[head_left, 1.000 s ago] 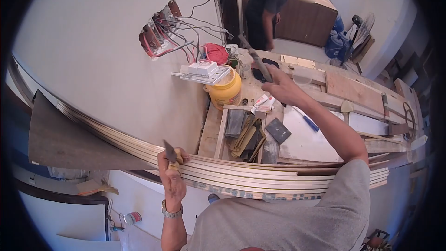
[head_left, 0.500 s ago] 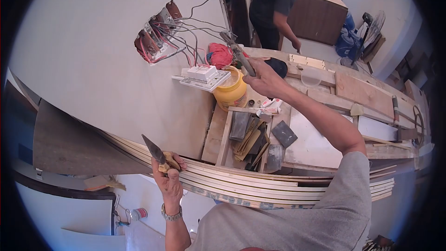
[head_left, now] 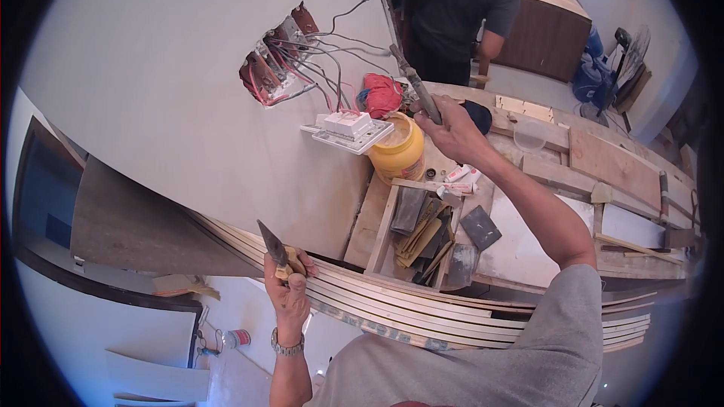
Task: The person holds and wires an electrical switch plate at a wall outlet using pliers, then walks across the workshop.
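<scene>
My left hand (head_left: 286,298) is closed round the light-coloured handle of a small pointed putty knife (head_left: 271,240), blade angled up over the panel edge. In my right hand (head_left: 455,132) I grip a long, narrow, grey-smeared hand tool (head_left: 416,84); its exact kind is unclear. That tool reaches over the workbench near a red bundle (head_left: 382,95) and an open yellow tub (head_left: 398,158) with pale contents. Left of the tub, a white switch plate (head_left: 349,130) hangs by wires from open wall boxes (head_left: 280,56) in the pale panel (head_left: 188,83).
A wooden tray (head_left: 382,230) holds sanding sheets and dark blocks. Stacked boards (head_left: 422,301) run along the near edge. Tubes (head_left: 460,175), planks (head_left: 611,158) and a clear lid (head_left: 530,136) lie on the bench. A co-worker (head_left: 460,15) stands beyond it, near a fan (head_left: 630,60).
My view has shifted, so the scene sits further right. Both hands keep their tools. The co-worker has shifted, and the arm that reached down toward the bench is now drawn back.
</scene>
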Action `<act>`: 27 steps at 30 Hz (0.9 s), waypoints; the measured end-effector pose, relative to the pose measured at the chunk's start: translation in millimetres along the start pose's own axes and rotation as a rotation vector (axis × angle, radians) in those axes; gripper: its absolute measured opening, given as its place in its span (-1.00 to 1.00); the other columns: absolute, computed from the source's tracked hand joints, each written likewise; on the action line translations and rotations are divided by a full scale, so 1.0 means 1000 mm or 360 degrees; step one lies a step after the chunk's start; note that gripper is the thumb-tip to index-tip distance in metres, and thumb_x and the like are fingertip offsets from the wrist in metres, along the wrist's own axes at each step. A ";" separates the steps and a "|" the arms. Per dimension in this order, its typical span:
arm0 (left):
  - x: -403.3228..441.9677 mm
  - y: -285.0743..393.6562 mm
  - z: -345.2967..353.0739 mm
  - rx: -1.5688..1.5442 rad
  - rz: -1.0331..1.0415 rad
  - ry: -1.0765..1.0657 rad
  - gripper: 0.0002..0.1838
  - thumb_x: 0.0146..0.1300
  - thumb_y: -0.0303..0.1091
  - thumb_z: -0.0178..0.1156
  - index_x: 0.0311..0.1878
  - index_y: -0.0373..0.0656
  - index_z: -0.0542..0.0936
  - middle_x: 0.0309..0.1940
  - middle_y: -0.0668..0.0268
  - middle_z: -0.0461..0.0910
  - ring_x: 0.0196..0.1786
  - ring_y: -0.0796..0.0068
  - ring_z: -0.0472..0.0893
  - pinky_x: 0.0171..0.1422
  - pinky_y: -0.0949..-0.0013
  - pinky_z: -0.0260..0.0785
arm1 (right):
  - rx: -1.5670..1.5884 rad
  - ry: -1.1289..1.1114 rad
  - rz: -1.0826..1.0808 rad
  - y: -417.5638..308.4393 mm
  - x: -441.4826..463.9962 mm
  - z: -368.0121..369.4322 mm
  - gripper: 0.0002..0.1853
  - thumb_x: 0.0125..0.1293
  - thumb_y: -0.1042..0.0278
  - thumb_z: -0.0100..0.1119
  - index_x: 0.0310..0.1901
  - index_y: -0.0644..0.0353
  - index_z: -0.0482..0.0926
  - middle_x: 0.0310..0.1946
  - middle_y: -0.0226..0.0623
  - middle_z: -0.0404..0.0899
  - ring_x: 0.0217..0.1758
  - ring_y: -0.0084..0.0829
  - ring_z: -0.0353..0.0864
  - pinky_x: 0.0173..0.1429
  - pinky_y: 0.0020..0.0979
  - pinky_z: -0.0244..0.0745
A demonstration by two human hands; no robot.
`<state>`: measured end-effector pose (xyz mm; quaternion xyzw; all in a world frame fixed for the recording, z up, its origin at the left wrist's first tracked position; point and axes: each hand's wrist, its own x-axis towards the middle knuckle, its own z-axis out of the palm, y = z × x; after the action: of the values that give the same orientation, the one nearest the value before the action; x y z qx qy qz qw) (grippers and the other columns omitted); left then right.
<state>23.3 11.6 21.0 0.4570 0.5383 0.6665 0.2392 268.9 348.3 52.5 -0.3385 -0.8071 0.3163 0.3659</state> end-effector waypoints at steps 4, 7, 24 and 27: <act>-0.003 -0.002 0.001 0.0045 -0.0002 -0.0002 -0.16 0.31 0.38 0.43 0.16 -0.28 0.46 -0.12 0.24 0.61 -0.15 0.48 0.63 0.00 0.35 0.55 | -0.0070 -0.0201 0.0177 -0.006 0.001 -0.007 -0.62 0.59 0.18 0.22 0.20 0.34 0.59 -0.06 0.08 0.61 0.06 -0.07 0.63 0.25 -0.11 0.47; -0.003 -0.003 0.001 0.0086 0.0025 0.0023 -0.15 0.30 0.39 0.44 0.16 -0.28 0.46 -0.13 0.24 0.62 -0.16 0.48 0.64 0.01 0.36 0.56 | -0.0075 -0.0271 0.0205 0.002 0.001 -0.006 -0.56 0.56 0.18 0.25 0.26 0.36 0.57 -0.01 0.11 0.61 0.13 -0.03 0.62 0.32 -0.11 0.46; -0.009 -0.004 0.003 0.0254 0.0062 -0.0009 -0.11 0.36 0.40 0.39 0.29 -0.29 0.46 -0.08 0.18 0.62 -0.10 0.42 0.62 0.06 0.32 0.53 | -0.0219 -0.0068 -0.0121 0.014 0.013 0.016 -0.44 0.49 0.29 0.31 0.43 0.34 0.49 0.31 0.22 0.48 0.40 0.19 0.53 0.49 -0.02 0.44; -0.010 -0.005 0.002 0.0268 0.0063 0.0004 -0.10 0.34 0.41 0.40 0.28 -0.30 0.46 -0.08 0.19 0.62 -0.10 0.41 0.62 0.06 0.32 0.53 | -0.0285 -0.0023 -0.0188 0.017 0.014 0.022 -0.45 0.50 0.25 0.31 0.41 0.34 0.50 0.25 0.19 0.50 0.33 0.15 0.57 0.45 -0.04 0.46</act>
<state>28.9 6.6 12.8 0.4852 0.5836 0.6241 0.1858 249.7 363.4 33.1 -0.3193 -0.8533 0.2232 0.3465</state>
